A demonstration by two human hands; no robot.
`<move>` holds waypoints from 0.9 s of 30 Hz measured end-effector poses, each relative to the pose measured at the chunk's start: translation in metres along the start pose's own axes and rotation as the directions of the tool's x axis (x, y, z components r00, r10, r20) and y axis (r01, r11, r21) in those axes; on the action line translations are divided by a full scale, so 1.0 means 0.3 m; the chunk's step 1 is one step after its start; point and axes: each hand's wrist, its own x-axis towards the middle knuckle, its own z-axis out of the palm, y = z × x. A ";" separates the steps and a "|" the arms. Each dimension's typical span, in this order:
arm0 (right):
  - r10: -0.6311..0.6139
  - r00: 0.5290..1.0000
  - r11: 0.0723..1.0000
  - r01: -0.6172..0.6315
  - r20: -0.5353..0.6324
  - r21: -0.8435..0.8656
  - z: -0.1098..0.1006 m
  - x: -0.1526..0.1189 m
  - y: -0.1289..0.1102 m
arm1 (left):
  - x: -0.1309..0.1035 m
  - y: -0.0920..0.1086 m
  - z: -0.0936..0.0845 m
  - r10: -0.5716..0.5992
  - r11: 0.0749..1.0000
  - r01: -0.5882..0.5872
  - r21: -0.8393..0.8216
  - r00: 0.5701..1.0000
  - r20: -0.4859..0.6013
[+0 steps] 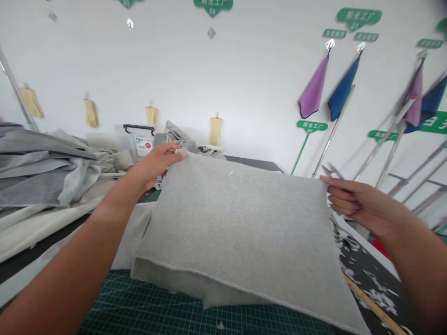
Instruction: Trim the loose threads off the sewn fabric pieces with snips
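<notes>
1. Left hand (160,164): grip pinching the upper-left corner of the light-grey rectangular fabric piece (244,223).
2. Right hand (359,200): grip pinching its upper-right corner, silver-bladed snips (334,171) showing beside the fingers.
3. Fabric spreads between them, over the dark-green gridded mat (139,307).

- Left hand (159,164) pinches the far left corner of a grey fabric panel (244,223).
- Right hand (359,201) pinches its far right corner, scissor blades (333,170) jutting above those fingers.
- Below both grips: green gridded cutting mat (139,304).
- Left of the left grip: heaped grey fabric (42,160).
- Just beyond it: labelled 45L storage box (143,146).
- Below the right grip: wooden strip (372,304), pale scraps (379,298).
</notes>
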 end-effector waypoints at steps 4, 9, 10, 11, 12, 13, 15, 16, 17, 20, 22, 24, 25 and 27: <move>0.197 0.969 0.980 -0.194 0.146 -0.034 0.023 0.197 0.244 | 0.046 -0.233 0.127 -0.227 0.962 0.189 0.195 0.954 0.194; 0.359 0.918 0.934 -0.352 0.169 -0.066 0.041 0.278 0.498 | -0.026 -0.356 0.190 -0.255 0.819 -0.018 0.574 0.885 0.391; 0.372 0.913 0.928 -0.365 0.169 -0.071 0.042 0.267 0.521 | -0.053 -0.352 0.189 -0.237 0.803 -0.068 0.592 0.875 0.423; 0.381 0.909 0.924 -0.372 0.170 -0.082 0.041 0.250 0.534 | -0.083 -0.342 0.185 -0.217 0.792 -0.109 0.601 0.870 0.443; 0.394 0.903 0.919 -0.380 0.173 -0.107 0.038 0.227 0.539 | -0.113 -0.330 0.179 -0.195 0.782 -0.139 0.607 0.871 0.452; 0.405 0.896 0.912 -0.383 0.180 -0.145 0.036 0.200 0.539 | -0.145 -0.318 0.172 -0.184 0.770 -0.156 0.619 0.874 0.449; 0.420 0.884 0.898 -0.371 0.206 -0.237 0.030 0.135 0.529 | -0.205 -0.305 0.155 -0.206 0.741 -0.144 0.656 0.881 0.426; 0.419 0.881 0.893 -0.356 0.221 -0.274 0.029 0.100 0.525 | -0.231 -0.306 0.147 -0.240 0.723 -0.123 0.680 0.878 0.414; 0.414 0.879 0.891 -0.339 0.236 -0.301 0.029 0.065 0.523 | -0.255 -0.311 0.140 -0.278 0.702 -0.103 0.704 0.872 0.404; 0.398 0.883 0.892 -0.309 0.249 -0.329 0.042 -0.026 0.529 | -0.303 -0.335 0.130 -0.322 0.667 -0.116 0.736 0.846 0.425; 0.405 0.887 0.885 -0.318 0.223 -0.340 0.058 -0.065 0.538 | -0.321 -0.346 0.132 -0.322 0.682 -0.139 0.718 0.825 0.465; 0.410 0.889 0.881 -0.329 0.204 -0.339 0.072 -0.086 0.547 | -0.340 -0.348 0.139 -0.339 0.679 -0.118 0.724 0.825 0.452; 0.410 0.890 0.882 -0.332 0.200 -0.335 0.077 -0.090 0.550 | -0.351 -0.348 0.142 -0.347 0.663 -0.099 0.742 0.838 0.422; 0.403 0.893 0.886 -0.326 0.201 -0.329 0.082 -0.095 0.555 | -0.377 -0.346 0.146 -0.341 0.629 -0.073 0.774 0.869 0.359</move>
